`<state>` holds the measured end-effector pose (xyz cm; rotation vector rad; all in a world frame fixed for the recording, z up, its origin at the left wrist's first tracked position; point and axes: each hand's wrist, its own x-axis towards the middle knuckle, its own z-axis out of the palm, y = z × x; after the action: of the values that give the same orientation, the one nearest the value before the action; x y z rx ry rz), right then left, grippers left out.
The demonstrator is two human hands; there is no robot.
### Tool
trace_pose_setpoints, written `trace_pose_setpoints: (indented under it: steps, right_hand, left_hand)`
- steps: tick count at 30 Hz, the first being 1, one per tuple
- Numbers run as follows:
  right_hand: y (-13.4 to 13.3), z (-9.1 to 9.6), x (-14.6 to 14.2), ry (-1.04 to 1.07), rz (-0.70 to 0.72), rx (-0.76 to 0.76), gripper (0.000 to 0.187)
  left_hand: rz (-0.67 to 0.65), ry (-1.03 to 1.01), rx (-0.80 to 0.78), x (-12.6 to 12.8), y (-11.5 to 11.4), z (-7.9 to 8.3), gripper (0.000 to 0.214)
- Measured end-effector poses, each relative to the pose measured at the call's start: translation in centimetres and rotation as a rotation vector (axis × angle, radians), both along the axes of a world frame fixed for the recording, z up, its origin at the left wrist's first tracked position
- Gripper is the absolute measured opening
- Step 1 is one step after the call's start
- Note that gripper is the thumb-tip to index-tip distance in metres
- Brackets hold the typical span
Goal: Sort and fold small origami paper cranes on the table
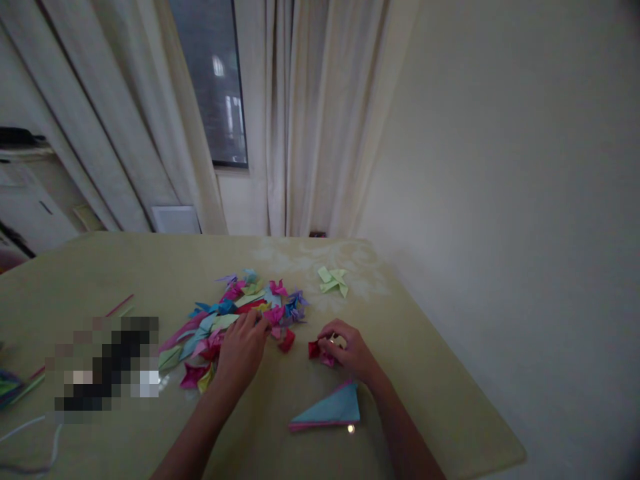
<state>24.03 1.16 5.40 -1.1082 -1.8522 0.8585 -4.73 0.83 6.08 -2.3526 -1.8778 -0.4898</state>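
Note:
My left hand [244,347] rests on the near right side of a pile of folded paper pieces [215,325] in many colours. Its fingers look slightly apart and bent over the paper, their tips partly hidden. To its right, my right hand [350,348] pinches a small red folded paper piece [313,349] between thumb and fingers, just above or on the table. Pink paper [327,360] shows right under those fingers. A loose red folded piece [287,341] lies between the hands. Closer to me lies a blue folded paper triangle [333,407] with a pink layer beneath.
A pale green pinwheel-shaped paper piece [333,281] lies at the back right of the table [425,393]. On the left are a pixelated dark object [110,367], thin sticks [120,305] and a white cable [55,440]. A wall [525,200] borders the right side; curtains [330,120] hang behind.

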Motion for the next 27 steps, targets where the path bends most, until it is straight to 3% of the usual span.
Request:
trace_pose_setpoints:
  steps: [5, 10, 13, 16, 19, 23, 25, 27]
  right_hand:
    - [-1.4, 1.0, -1.8, 0.003, 0.025, -0.024, 0.02]
    - [-1.9, 1.7, -3.1, -0.018, -0.029, 0.072, 0.039]
    - [-2.1, 1.7, -3.0, -0.047, -0.021, 0.114, 0.02]
    - [-2.3, 0.8, -1.4, -0.032, -0.131, 0.108, 0.018]
    - [-2.9, -0.9, 1.0, 0.006, -0.292, 0.098, 0.024]
    - [-4.2, -3.4, 3.7, 0.04, -0.567, 0.158, 0.036]
    - [-4.7, -4.3, 4.4, 0.051, -0.639, 0.153, 0.04]
    - [-4.8, -5.0, 4.7, 0.062, -0.628, 0.107, 0.043]
  left_hand:
    - [-0.021, -0.115, 0.002, 1.2, 0.8, 1.2, 0.023]
    - [-0.329, -0.452, -0.107, 5.3, -1.1, 2.6, 0.018]
    - [-0.482, -0.652, -0.165, 7.5, -2.1, 2.8, 0.021]
    - [-0.413, -0.72, -0.165, 7.6, -1.0, 2.0, 0.025]
    - [-0.257, -0.558, -0.178, 6.0, 2.3, 0.8, 0.025]
    - [-0.25, -0.455, -0.213, 3.3, 6.2, -0.2, 0.027]
    - [-0.237, -0.497, -0.187, 2.9, 6.1, -0.7, 0.033]
    - [-0.271, -0.542, -0.189, 3.3, 4.5, -1.4, 0.034]
